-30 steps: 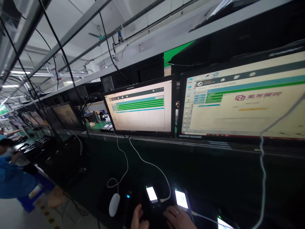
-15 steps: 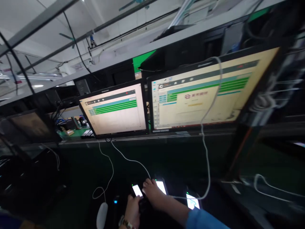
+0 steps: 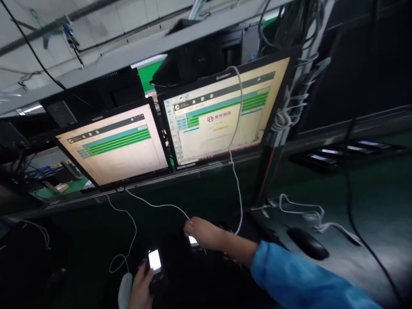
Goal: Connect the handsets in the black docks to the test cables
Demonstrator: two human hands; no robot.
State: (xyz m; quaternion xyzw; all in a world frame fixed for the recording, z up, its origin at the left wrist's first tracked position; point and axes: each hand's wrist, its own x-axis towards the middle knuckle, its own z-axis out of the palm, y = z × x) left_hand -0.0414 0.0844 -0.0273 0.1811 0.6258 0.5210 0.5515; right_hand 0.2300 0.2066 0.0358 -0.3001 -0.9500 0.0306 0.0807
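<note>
My left hand point(image 3: 141, 285) grips a black handheld device point(image 3: 155, 260) with a lit white screen and a small green light at its top. The thumb lies along the side below the screen. My right hand point(image 3: 201, 233) reaches across to a second handheld device point(image 3: 193, 241), whose lit screen it partly covers. Its fingers are closed at that device's top end, where a white cable point(image 3: 161, 205) runs into them; the plug itself is hidden. Beside my left hand lies a white mouse point(image 3: 125, 292).
Two lit monitors point(image 3: 116, 150) point(image 3: 219, 120) stand behind the dark bench, with a white cable point(image 3: 236, 180) hanging over the right one. At right are a black mouse point(image 3: 308, 243), a coiled white cable point(image 3: 317, 214), a black cable point(image 3: 352, 206) and several lit devices point(image 3: 350, 150) in a row.
The view has swung to the right. My hands have drawn apart: the left has moved away leftward with its device, while the right remains at the second device. More of the right-hand bench shows.
</note>
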